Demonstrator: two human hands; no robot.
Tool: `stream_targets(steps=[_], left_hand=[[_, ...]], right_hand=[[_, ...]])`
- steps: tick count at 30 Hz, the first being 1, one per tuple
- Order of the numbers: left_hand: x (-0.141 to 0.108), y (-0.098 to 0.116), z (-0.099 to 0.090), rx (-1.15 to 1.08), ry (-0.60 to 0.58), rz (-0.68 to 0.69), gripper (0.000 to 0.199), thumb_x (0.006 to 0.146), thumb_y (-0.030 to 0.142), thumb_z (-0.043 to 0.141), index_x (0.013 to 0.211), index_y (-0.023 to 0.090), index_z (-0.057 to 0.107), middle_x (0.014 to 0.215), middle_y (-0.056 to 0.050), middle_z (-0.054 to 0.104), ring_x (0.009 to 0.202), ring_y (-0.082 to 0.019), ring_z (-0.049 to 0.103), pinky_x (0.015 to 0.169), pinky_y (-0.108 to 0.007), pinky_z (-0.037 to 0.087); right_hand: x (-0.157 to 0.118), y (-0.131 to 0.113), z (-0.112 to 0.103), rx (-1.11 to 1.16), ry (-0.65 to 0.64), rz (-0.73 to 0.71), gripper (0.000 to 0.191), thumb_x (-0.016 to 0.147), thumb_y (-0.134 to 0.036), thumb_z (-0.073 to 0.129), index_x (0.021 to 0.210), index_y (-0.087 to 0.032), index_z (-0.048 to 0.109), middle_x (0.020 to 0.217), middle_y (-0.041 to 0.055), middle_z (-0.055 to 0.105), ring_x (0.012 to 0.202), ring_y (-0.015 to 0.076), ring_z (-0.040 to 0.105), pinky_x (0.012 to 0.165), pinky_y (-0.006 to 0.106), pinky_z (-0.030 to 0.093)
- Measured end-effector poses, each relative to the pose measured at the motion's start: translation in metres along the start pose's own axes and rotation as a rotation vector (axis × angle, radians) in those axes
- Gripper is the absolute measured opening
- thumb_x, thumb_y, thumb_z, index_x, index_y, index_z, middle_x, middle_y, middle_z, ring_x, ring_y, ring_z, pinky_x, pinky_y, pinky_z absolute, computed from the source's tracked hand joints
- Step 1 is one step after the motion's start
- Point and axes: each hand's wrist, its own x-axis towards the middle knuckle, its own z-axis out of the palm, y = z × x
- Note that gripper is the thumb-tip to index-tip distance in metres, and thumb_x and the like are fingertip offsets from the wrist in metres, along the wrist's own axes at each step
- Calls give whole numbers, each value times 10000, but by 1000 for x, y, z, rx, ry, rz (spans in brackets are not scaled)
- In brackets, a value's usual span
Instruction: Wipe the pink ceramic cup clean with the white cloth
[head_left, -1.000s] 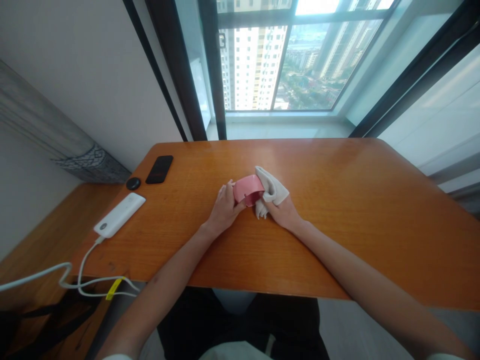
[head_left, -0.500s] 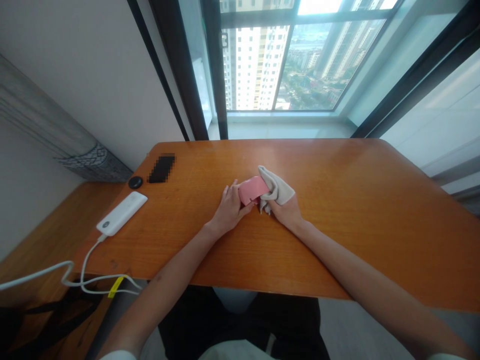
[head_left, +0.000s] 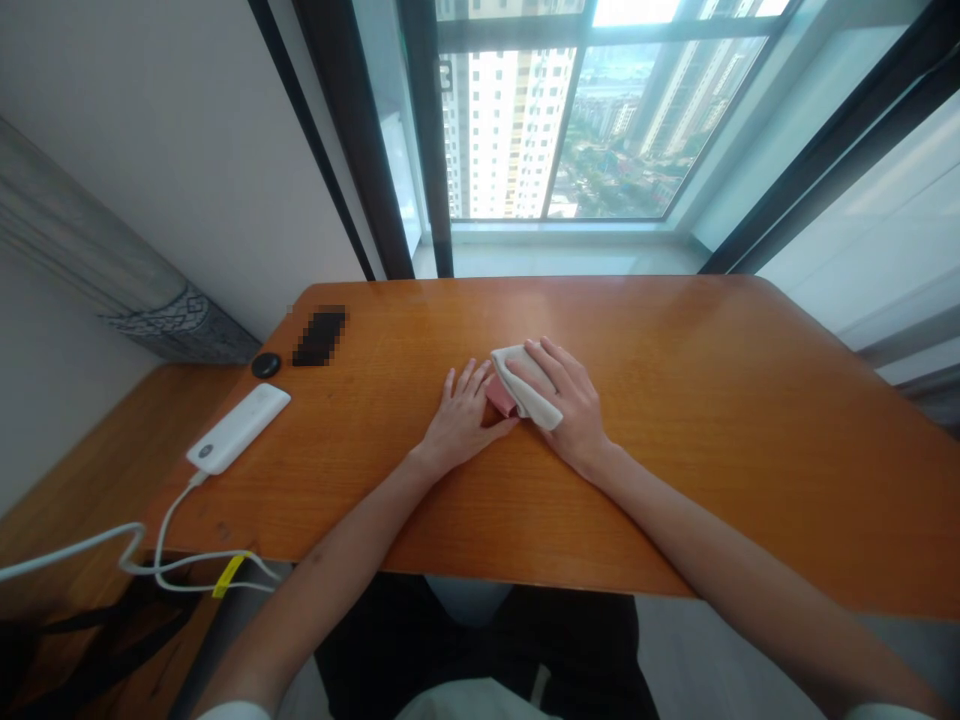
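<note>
A small pink object (head_left: 501,397), perhaps a box, rests on the wooden table between my two hands; the cloth hides much of it. My left hand (head_left: 463,415) lies beside its left side, fingers stretched and spread, the thumb reaching along its front edge. Whether the left fingers press on it, I cannot tell. My right hand (head_left: 570,400) holds a folded whitish cloth (head_left: 529,385) down over the pink object's top and right side. The right fingers lie bent across the cloth.
On the table (head_left: 720,430), a white power bank (head_left: 240,428) with a white cable (head_left: 169,520) is at the left. Near it are a round black disc (head_left: 266,365) and a dark pixelated rectangle (head_left: 319,337). A window (head_left: 570,130) stands beyond the far edge.
My right hand has moved the cloth left and over the pink object, covering most of it. The left fingers have spread out flatter beside it. The pink object now sits lower.
</note>
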Motion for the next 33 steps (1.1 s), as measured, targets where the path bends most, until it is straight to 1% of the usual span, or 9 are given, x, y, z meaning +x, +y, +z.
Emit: stream_targets(steps=[5,9,12,14,17,20,25,28,33], left_hand=[[0,-1,-5,-142,106,-33,807,841,454,927,1513,207,554,1537,-190,691,1491,-396,625,1383,-712,270],[-2,-1,-11,-239,156,23,733,785,434,963,1401,207,637,1380,-152,782,1327,-372,734,1330,-666,412],[-4,-2,-11,-331,114,-1,572,824,381,924,1326,215,705,1312,-122,817,1217,-344,786,1140,-548,614],[-4,-2,-11,-388,81,-54,490,841,373,910,1273,219,737,1222,-98,843,1109,-321,817,983,-466,674],[-3,0,-12,-434,70,-102,467,811,403,945,1190,207,755,1082,-68,859,957,-295,826,842,-402,669],[-1,4,-14,-455,71,-113,469,782,415,967,1136,197,748,1023,-49,855,875,-266,810,766,-362,639],[2,5,-15,-451,77,-121,439,758,332,952,1110,202,724,963,-22,835,798,-226,767,744,-338,609],[2,7,-14,-431,88,-121,396,771,345,923,1072,210,704,890,-4,802,757,-208,738,725,-323,592],[3,12,-17,-375,129,-90,375,805,351,872,1099,230,673,923,-2,783,768,-194,724,749,-310,578]], right_hand=[[-1,-13,3,45,-71,14,558,1071,-342,704,1593,-519,609,1735,-53,549,1653,414,459,1372,772,335],[0,-20,5,68,-116,-14,563,1080,-297,675,1589,-528,610,1720,-64,566,1652,402,465,1391,771,295],[0,-23,6,88,-162,-35,540,1087,-281,661,1567,-526,634,1700,-63,592,1639,391,487,1406,762,270],[0,-23,6,85,-171,-58,561,1082,-287,673,1589,-520,613,1704,-55,588,1637,393,490,1406,760,275],[0,-21,5,70,-144,-78,602,1069,-291,698,1619,-507,584,1727,-44,560,1641,403,481,1392,767,305],[1,-17,5,74,-110,-44,602,1062,-298,711,1609,-521,588,1734,-60,547,1642,398,481,1380,767,339],[1,-10,8,97,-54,-30,632,1056,-343,739,1644,-486,558,1749,-27,531,1628,390,503,1385,740,359],[2,-9,9,109,-36,12,562,1071,-364,713,1615,-456,605,1736,-8,550,1629,389,502,1377,731,381],[5,-9,8,145,-6,75,505,1107,-351,626,1606,-431,619,1684,9,611,1595,367,547,1355,698,435]])
